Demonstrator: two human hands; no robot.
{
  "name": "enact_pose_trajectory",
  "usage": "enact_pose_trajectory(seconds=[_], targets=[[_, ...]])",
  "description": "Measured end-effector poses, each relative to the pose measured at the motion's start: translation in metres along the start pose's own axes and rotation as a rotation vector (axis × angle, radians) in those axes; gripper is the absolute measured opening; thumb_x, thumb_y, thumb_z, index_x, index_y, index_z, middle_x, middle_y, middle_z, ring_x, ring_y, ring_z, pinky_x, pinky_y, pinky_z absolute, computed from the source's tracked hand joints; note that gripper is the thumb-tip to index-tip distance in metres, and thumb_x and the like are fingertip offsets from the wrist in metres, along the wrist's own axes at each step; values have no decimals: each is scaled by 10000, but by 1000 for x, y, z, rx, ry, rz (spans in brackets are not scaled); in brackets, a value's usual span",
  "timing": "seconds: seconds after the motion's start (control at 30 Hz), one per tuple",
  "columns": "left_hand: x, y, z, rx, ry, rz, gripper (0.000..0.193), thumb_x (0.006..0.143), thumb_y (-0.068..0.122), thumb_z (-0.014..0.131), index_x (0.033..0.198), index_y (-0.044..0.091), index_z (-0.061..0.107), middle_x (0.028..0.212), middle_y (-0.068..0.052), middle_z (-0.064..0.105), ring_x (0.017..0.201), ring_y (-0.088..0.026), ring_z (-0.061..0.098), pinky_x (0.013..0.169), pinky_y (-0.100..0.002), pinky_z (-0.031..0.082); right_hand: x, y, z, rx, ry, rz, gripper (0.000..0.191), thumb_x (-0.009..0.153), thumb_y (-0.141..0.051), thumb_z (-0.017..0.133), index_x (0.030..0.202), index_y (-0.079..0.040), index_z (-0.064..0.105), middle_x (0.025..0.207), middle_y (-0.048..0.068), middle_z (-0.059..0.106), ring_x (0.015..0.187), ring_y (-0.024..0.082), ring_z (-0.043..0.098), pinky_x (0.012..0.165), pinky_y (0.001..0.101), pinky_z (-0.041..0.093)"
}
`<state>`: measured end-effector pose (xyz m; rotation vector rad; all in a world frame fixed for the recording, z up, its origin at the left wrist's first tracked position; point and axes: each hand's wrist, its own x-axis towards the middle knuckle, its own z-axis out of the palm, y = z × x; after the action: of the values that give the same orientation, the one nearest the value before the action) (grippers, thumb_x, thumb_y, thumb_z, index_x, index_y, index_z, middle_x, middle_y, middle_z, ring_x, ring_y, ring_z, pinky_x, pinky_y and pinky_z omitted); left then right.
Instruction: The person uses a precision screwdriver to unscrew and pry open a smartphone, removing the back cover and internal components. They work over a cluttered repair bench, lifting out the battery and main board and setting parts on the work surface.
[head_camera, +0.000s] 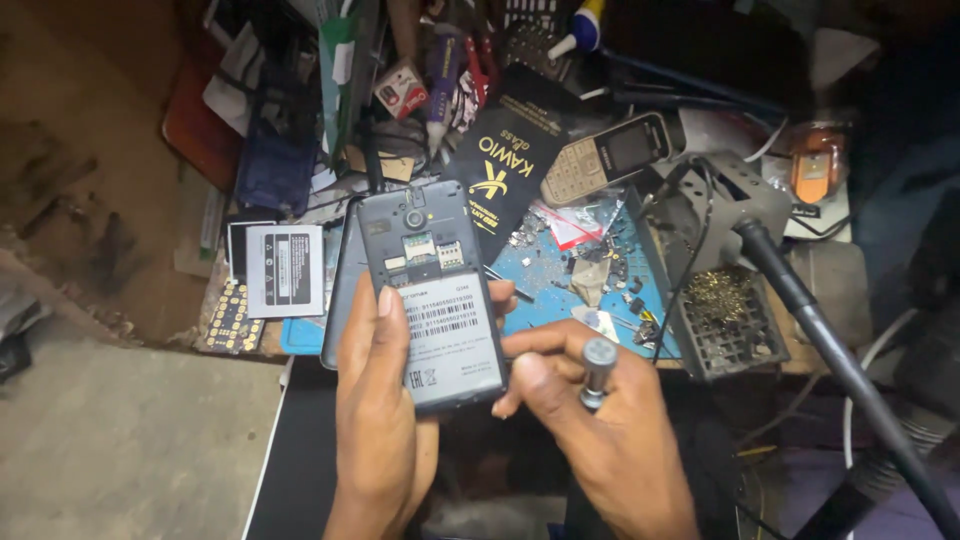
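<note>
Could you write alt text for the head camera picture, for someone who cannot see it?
The left hand holds a grey phone with its back cover off, while the right hand grips a small metal-capped tool beside it. Behind lie a blue work mat strewn with small parts, a keypad phone, a loose battery and a hot-air wand.

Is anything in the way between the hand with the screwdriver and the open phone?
Nothing visible is. The right hand holds the screwdriver right beside the phone, and its fingertips touch the phone's lower right edge. The left hand grips the phone from below, thumb lying on the white label, leaving the screws and card slots uncovered.
</note>
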<state>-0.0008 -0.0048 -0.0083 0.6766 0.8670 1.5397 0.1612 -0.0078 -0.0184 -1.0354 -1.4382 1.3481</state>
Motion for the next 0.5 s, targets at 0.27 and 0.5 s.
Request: enact_pose_trajectory(seconds=[0.27,0.5], targets=[[0,-5,6,11,34,13,598,1066,472,233,1318,0,501,1196,-234,708,1023,-296,738,887,-430,618,10,6,12,-36,148,223,207,868,-148,745,976,28,722,742,78,773,676,121,734,656,253,560],[-3,-12,1,-215,-105,-180,617,1085,458,279,1369,-31,525,1134,-204,673,1012,-334,745,790,-409,562,12,-3,18,-388,249,167,160,833,-181,768,856,-24,750,670,62,798,607,115,769,586,282,562]])
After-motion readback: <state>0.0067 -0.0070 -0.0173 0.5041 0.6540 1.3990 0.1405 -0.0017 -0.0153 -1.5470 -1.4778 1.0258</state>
